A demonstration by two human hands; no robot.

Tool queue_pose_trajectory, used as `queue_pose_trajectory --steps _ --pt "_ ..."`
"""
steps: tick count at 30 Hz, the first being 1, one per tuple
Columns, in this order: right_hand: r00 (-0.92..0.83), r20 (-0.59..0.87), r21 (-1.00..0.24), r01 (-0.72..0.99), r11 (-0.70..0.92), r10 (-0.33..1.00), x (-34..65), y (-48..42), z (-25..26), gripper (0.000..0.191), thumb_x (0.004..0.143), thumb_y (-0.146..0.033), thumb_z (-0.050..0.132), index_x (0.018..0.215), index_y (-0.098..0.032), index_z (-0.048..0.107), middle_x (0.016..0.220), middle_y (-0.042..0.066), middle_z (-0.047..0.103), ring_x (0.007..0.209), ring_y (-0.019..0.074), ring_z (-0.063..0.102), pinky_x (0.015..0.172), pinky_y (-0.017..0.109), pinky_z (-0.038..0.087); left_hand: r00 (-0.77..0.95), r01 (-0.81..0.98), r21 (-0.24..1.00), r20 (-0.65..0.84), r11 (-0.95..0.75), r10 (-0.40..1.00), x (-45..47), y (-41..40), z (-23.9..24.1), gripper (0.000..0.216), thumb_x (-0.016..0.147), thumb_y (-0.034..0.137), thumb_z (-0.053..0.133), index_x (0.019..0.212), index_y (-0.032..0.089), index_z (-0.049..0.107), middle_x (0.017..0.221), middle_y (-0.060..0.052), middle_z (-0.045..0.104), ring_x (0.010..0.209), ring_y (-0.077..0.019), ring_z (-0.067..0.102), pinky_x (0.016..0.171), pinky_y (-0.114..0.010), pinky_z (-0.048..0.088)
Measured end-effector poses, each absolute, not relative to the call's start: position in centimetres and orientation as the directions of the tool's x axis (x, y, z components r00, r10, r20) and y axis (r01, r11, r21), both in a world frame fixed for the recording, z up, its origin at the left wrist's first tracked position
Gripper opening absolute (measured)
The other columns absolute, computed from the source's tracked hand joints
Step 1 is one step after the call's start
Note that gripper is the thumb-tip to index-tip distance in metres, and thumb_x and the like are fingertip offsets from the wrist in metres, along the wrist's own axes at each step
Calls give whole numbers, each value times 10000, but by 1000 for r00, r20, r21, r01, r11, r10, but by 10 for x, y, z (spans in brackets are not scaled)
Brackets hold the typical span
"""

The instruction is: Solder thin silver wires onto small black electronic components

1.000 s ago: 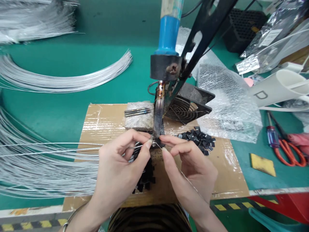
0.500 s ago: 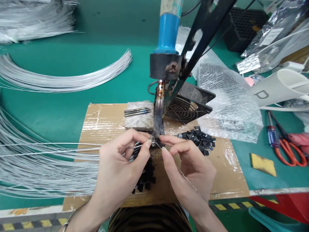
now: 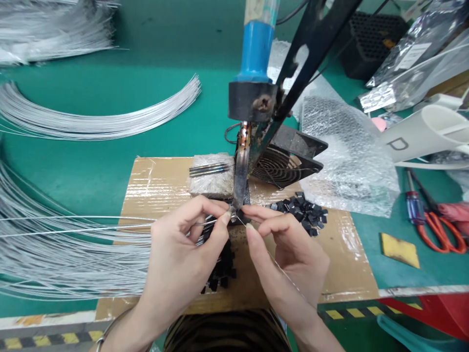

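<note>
My left hand [image 3: 183,254] pinches a thin grey wire [image 3: 137,226] between thumb and forefinger. The wire's end is close below the tip of a soldering iron [image 3: 241,181] clamped upright, its handle blue. A thin strand of solder wire [image 3: 287,277] runs through the closed fingers of my right hand [image 3: 293,254], with its free end angled up to that same spot. Whatever small part lies right at the tip is mostly hidden by my fingertips. Under and beside my left hand are finished-looking wire ends with black pieces [image 3: 223,276].
Small black pieces [image 3: 304,212] are heaped on the cardboard [image 3: 161,181], right of the iron. A fan [image 3: 286,166] stands behind them, near bubble wrap [image 3: 340,146]. Grey wires [image 3: 91,266] spread leftward. Scissors [image 3: 441,234] and a yellow sponge [image 3: 399,249] lie right.
</note>
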State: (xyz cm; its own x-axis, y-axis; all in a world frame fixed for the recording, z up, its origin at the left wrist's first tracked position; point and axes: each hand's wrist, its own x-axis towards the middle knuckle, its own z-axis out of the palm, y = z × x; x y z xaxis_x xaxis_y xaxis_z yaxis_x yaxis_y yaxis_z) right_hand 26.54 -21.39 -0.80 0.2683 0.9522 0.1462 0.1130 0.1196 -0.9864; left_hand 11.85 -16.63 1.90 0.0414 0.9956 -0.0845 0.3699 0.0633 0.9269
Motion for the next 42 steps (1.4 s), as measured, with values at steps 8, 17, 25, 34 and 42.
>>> queue_pose_trajectory --steps 8,17,25,34,42 --pt "278 159 -982 146 122 947 266 -214 -9 164 955 -98 692 906 -247 647 1170 66 790 1147 240 753 1013 413 603 56 381 923 -75 48 996 121 -165 20 103 890 174 704 801 213 739 804 7 759 617 -111 616 491 -228 393" --pt "285 174 -980 140 139 942 264 -214 -7 176 942 -83 704 909 -251 664 1162 56 793 1133 232 759 1003 395 607 51 369 928 -67 43 996 120 -168 21 115 907 170 707 813 230 737 861 12 775 745 -134 703 618 -222 511" --pt "289 175 -979 151 135 941 264 -213 -8 169 938 -84 709 909 -245 668 1167 61 796 1126 232 765 997 393 614 53 364 931 -61 38 997 120 -166 21 118 907 175 707 813 234 744 856 19 779 746 -128 706 611 -208 506" --pt "291 199 -972 176 152 936 263 -214 -8 174 931 -77 710 919 -246 672 1173 63 799 1105 235 774 967 389 628 55 367 930 -53 29 997 120 -166 19 118 909 165 702 820 232 740 871 16 784 745 -132 698 591 -218 487" --pt "285 284 -943 259 211 916 260 -215 -10 253 888 -15 716 961 -250 661 1188 55 803 1062 221 788 957 378 625 59 347 937 -57 33 997 121 -167 20 124 901 156 702 810 232 739 853 22 765 772 -130 716 652 -214 521"
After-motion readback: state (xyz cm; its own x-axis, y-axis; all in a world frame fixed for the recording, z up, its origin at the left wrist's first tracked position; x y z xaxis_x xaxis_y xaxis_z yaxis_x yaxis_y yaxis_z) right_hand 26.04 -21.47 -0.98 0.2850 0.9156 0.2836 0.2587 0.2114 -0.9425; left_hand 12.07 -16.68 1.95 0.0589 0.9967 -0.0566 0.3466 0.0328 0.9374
